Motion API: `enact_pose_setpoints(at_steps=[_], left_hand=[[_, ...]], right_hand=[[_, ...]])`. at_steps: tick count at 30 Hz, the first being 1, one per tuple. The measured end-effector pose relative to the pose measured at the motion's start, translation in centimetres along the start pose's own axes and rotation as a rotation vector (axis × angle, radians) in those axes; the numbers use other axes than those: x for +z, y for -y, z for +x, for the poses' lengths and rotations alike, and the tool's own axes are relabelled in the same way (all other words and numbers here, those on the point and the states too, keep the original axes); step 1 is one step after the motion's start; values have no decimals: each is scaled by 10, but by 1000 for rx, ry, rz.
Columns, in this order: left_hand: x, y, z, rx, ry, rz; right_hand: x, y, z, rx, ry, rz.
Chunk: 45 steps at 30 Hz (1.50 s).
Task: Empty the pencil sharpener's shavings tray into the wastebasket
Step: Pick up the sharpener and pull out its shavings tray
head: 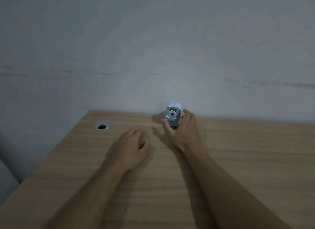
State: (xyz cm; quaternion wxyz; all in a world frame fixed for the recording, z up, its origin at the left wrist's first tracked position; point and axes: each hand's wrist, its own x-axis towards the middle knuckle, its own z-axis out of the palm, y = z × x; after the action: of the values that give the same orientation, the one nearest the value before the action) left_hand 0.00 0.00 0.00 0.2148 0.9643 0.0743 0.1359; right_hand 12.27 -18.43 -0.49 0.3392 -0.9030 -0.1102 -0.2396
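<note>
A small pale-blue pencil sharpener (173,114) with a bear face on its front stands upright near the far edge of the wooden desk (238,152), close to the wall. My right hand (182,131) wraps around its lower part, thumb on the left side and fingers on the right side. My left hand (131,147) hovers palm down just left of it, fingers curled loosely, holding nothing. The shavings tray is hidden behind my right hand. No wastebasket is in view.
A round metal cable grommet (102,125) is set into the desk at the far left. A grey wall (153,49) rises right behind the desk. The desk's left edge runs diagonally toward me, with a dark gap beside it.
</note>
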Motion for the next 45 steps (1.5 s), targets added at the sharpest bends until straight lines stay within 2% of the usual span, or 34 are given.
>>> enact_pose_setpoints(at_steps=[3, 6, 11, 16, 20, 27, 37, 42, 45], left_hand=[[5, 2, 11, 15, -24, -27], [6, -2, 12, 17, -20, -18], [5, 1, 11, 4, -26, -35], [-4, -2, 7, -60, -101, -336], [-10, -2, -7, -56, -118, -525], [-25, -15, -60, -25, -38, -642], [-40, -24, -151, 6, 46, -630], [-43, -21, -164, 74, 113, -520], [-46, -17, -162, 69, 180, -577]], right_hand=[[17, 5, 21, 118, -24, 106], [25, 7, 33, 192, -30, 104], [35, -4, 41, 189, -34, 139], [10, -6, 32, 244, 40, 406], [-16, -8, 0, 171, 167, 595], [-65, -5, -69, 60, 332, 611], [-125, 8, -152, -29, 454, 591], [-138, 15, -168, -75, 497, 549], [-142, 17, -172, -87, 554, 582]])
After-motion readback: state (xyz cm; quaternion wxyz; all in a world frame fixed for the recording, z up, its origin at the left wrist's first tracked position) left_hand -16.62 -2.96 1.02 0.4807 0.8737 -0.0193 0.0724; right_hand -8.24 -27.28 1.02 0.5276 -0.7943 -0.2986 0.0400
